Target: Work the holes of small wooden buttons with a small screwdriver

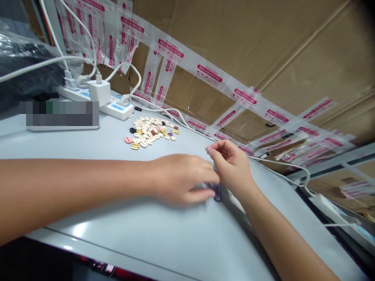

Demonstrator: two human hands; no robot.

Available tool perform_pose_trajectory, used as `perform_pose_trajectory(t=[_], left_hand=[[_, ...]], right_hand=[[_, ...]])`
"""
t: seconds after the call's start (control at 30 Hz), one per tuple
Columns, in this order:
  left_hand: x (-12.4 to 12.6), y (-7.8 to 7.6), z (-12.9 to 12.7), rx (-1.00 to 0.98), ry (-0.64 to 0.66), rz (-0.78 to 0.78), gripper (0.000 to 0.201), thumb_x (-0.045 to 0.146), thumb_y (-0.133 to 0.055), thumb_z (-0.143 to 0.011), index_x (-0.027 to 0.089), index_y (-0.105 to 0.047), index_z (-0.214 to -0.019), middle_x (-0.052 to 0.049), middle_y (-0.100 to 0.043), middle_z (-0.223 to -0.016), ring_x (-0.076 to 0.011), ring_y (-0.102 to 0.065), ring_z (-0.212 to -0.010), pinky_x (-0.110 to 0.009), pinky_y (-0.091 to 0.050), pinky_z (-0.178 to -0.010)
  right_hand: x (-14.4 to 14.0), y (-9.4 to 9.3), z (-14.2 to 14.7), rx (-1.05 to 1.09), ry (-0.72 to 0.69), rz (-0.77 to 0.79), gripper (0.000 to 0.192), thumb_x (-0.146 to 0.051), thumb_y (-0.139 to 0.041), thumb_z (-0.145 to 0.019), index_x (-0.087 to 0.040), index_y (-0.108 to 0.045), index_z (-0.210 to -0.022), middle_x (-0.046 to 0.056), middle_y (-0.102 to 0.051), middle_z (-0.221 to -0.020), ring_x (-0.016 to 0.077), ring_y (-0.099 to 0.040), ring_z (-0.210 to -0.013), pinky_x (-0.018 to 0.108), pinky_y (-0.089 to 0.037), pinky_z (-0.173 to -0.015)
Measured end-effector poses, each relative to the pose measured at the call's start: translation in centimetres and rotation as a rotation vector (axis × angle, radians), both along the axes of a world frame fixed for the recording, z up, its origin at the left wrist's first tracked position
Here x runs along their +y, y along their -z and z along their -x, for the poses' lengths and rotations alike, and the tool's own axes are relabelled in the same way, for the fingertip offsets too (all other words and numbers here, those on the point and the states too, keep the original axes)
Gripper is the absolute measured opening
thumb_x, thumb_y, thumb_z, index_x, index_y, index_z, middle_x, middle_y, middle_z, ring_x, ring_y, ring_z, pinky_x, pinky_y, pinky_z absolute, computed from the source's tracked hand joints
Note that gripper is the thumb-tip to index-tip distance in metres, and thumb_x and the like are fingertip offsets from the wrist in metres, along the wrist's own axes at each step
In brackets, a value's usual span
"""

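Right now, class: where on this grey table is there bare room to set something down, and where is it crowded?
Bare: the near table below the left hand and right hand; also between the forearm and the button pile. Crowded: the far edge, with power strip, charger and cables.

Taped cardboard wall (293, 50), grey table (164, 234)

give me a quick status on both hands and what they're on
Left hand flat on the grey table, fingers on a small dark purple piece. Right hand pinched shut, contents unclear. Pile of small coloured toggles lies apart.
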State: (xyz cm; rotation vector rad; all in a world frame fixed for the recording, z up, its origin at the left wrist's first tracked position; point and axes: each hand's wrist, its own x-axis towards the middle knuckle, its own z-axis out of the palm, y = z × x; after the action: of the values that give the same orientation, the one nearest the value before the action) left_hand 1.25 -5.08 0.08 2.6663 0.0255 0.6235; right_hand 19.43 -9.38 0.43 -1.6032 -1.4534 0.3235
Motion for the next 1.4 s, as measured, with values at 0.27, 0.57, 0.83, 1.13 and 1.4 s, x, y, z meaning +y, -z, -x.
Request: perform_pose_trajectory(t=[0.27, 0.57, 0.83, 1.13, 1.4], left_hand=[[2.8, -0.7, 0.9, -0.219, -0.384, 0.144, 0.018, 0.017, -0.054, -0.084, 0.017, -0.067, -0.096, -0.002, -0.068, -0.089, -0.0144, -0.059, -0.078, -0.027, -0.044, -0.069], [2.9, -0.6, 0.8, -0.139, -0.352, 0.202, 0.017, 0.023, -0.057, -0.082, 0.018, -0.073, -0.087, -0.001, -0.07, -0.078, -0.0133, -0.058, -0.07, -0.026, -0.041, -0.064], [3.4, -0.5, 0.7, -0.08, -0.365, 0.358, 0.012, 0.023, -0.056, -0.078, 0.017, -0.067, -0.077, 0.001, -0.065, -0.071, -0.0121, -0.055, -0.066, -0.024, -0.039, -0.059], [3.7, -0.5, 0.8, -0.072, -0.403, 0.363, 0.008, 0.022, -0.054, -0.077, 0.018, -0.061, -0.076, 0.003, -0.059, -0.067, -0.0111, -0.051, -0.062, -0.024, -0.036, -0.057], [3.9, -0.5, 1.2, -0.038, -0.367, 0.176, 0.01, 0.022, -0.054, -0.079, 0.018, -0.061, -0.074, 0.002, -0.061, -0.069, -0.0114, -0.053, -0.064, -0.026, -0.036, -0.062]], right_hand=[[-1.7, -0.4, 1.5, 0.139, -0.135, 0.038, 0.016, -0.034, -0.07, -0.082, -0.02, -0.062, -0.082, 0.0, -0.063, -0.076, 0.0134, -0.057, -0.067, 0.028, -0.045, -0.064], [-2.0, -0.1, 1.5, -0.006, -0.166, -0.022, 0.013, -0.03, -0.069, -0.086, -0.022, -0.059, -0.089, 0.001, -0.065, -0.085, 0.0155, -0.062, -0.075, 0.03, -0.048, -0.071], [-2.4, 0.0, 1.9, -0.099, -0.201, -0.036, 0.008, -0.025, -0.065, -0.087, -0.023, -0.058, -0.091, 0.001, -0.065, -0.086, 0.0155, -0.062, -0.075, 0.03, -0.049, -0.071], [-2.2, 0.4, 1.2, -0.233, -0.173, -0.028, 0.015, -0.022, -0.053, -0.092, -0.022, -0.066, -0.1, 0.003, -0.067, -0.088, 0.016, -0.062, -0.075, 0.03, -0.047, -0.066], [-2.4, 0.1, 1.3, -0.275, -0.155, -0.039, 0.009, -0.027, -0.052, -0.095, -0.021, -0.059, -0.095, 0.001, -0.065, -0.085, 0.0142, -0.061, -0.072, 0.03, -0.047, -0.068]])
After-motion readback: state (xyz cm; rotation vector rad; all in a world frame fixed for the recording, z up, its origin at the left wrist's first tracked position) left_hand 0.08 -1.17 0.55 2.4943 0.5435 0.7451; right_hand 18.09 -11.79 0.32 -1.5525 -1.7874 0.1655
